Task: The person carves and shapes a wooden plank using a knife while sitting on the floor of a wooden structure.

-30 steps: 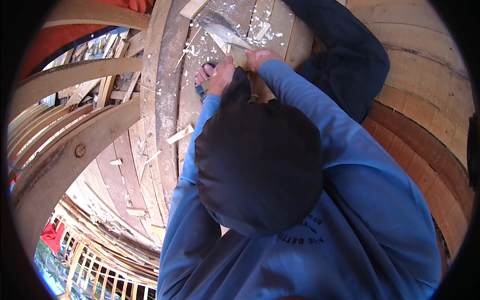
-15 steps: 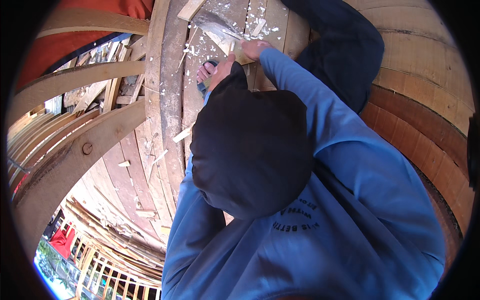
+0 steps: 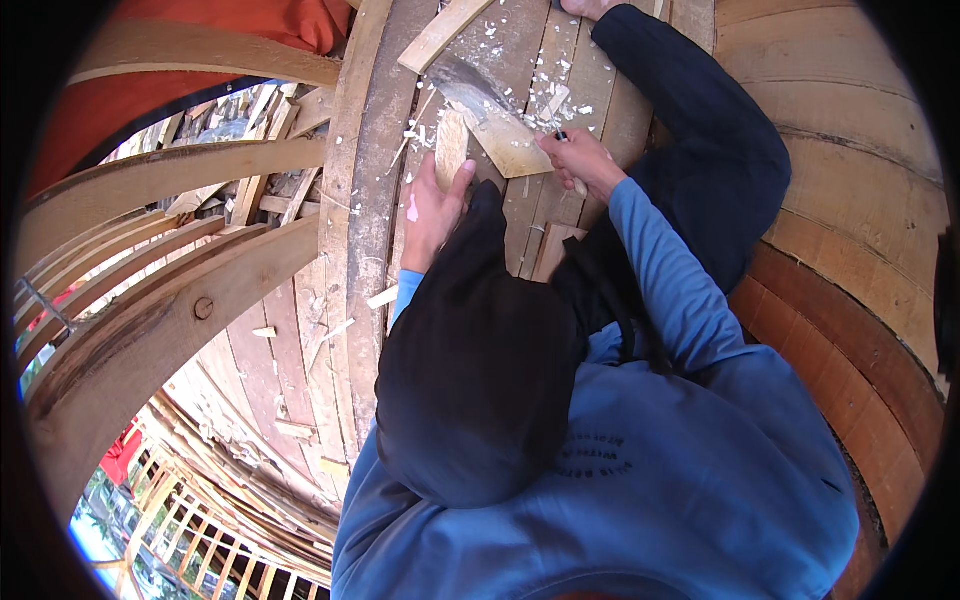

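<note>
My left hand (image 3: pixel 432 208) grips a pale, flat wooden piece (image 3: pixel 452 145) with a rounded far end, thumb on its right edge. To its right, my right hand (image 3: pixel 582 163) is closed round a slim tool with a pale handle (image 3: pixel 579 187) and a dark collar (image 3: pixel 560 135). I cannot make out the tool's blade. The tool and the wooden piece are apart. Between and beyond the hands lies a flat angular board (image 3: pixel 512 150) on the planks, grey at its far end and tan at the near one. White shavings (image 3: pixel 488 32) are scattered round it.
My raised knee (image 3: pixel 475 390) in black fills the middle; my other bent leg (image 3: pixel 700 110) lies to the right. A light wood offcut (image 3: pixel 445 32) rests at the far side. Curved timber ribs (image 3: pixel 190 300) stand on the left, a plank wall (image 3: pixel 850 200) on the right.
The hands have moved apart and nearer to me, the left one lifting the wooden piece. The tool has come away from it. My view has shifted, and the sandalled foot is now hidden.
</note>
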The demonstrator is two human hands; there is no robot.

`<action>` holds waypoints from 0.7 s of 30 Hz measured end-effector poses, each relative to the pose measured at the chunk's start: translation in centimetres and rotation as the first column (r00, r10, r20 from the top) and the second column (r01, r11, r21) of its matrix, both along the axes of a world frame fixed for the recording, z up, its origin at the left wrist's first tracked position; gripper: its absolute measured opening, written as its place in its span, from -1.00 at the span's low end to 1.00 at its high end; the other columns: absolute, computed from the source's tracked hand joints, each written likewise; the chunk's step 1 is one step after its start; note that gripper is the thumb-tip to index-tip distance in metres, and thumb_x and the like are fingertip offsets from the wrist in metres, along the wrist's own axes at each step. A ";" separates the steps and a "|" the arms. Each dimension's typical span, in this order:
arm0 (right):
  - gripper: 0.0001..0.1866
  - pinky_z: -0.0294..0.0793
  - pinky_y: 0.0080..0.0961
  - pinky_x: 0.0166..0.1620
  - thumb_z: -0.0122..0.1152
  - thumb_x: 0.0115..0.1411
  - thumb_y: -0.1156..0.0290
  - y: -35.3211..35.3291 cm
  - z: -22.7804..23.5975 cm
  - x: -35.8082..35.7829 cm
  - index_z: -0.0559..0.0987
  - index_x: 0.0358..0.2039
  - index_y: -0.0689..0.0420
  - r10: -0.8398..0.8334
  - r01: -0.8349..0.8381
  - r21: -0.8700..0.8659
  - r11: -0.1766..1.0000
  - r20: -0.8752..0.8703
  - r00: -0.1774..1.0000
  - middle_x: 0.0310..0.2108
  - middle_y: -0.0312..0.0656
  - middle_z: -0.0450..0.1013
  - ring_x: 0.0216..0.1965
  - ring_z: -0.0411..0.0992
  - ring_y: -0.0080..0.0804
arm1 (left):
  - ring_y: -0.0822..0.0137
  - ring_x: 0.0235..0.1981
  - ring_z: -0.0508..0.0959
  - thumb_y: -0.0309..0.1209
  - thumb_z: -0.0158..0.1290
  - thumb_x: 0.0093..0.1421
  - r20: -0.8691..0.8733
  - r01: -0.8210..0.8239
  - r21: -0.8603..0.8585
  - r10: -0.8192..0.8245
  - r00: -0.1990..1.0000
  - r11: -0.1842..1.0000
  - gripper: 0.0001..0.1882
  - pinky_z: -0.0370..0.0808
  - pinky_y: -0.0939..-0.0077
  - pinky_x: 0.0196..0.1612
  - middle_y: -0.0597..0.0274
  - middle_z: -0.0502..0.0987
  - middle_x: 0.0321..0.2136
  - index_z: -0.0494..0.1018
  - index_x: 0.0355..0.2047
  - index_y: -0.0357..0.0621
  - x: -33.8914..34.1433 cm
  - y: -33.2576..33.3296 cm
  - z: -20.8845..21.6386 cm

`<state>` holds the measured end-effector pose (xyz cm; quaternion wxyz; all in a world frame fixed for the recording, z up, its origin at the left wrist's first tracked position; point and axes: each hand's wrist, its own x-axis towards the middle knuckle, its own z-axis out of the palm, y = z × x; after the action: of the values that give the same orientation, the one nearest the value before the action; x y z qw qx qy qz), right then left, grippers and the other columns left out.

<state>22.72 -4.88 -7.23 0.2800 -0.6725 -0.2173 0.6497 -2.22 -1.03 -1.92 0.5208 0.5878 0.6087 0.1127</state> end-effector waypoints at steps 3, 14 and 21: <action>-0.66 0.26 -0.53 -0.62 0.22 0.33 0.13 0.8 1.7 -0.4 0.46 -0.34 0.17 0.019 -0.018 0.024 1.000 -0.054 0.998 -0.64 -0.41 0.24 -0.69 0.20 -0.62 | 0.26 -0.62 0.63 -0.11 0.21 0.25 -0.021 -0.021 0.110 0.024 1.000 0.994 -0.55 0.56 0.33 -0.42 0.08 0.64 -0.56 0.47 -0.13 -0.29 -0.3 0.9 1.5; -0.63 0.30 -0.51 -0.61 0.24 0.30 0.07 2.7 3.8 2.0 0.51 -0.36 0.17 0.165 -0.170 0.099 0.980 0.060 0.984 -0.66 -0.35 0.32 -0.73 0.29 -0.60 | 0.36 -0.66 0.58 -0.14 0.20 0.28 -0.111 0.109 0.243 -0.084 0.990 0.964 -0.61 0.46 0.42 -0.55 0.12 0.54 -0.67 0.43 -0.27 -0.28 0.3 4.0 3.4; -0.64 0.30 -0.49 -0.62 0.23 0.29 0.05 2.5 3.8 2.8 0.53 -0.35 0.13 0.155 -0.176 0.123 0.977 0.158 0.975 -0.75 -0.37 0.31 -0.76 0.31 -0.58 | -0.08 -0.39 0.60 -0.09 0.22 0.24 -0.170 0.189 0.293 -0.144 0.975 0.937 -0.51 0.50 0.14 -0.30 -0.17 0.60 -0.44 0.44 -0.15 -0.34 1.3 2.7 2.5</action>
<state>25.49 -2.38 -3.45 0.2532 -0.6775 -0.3365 0.6030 -0.90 1.63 0.61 0.3847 0.7177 0.5682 0.1180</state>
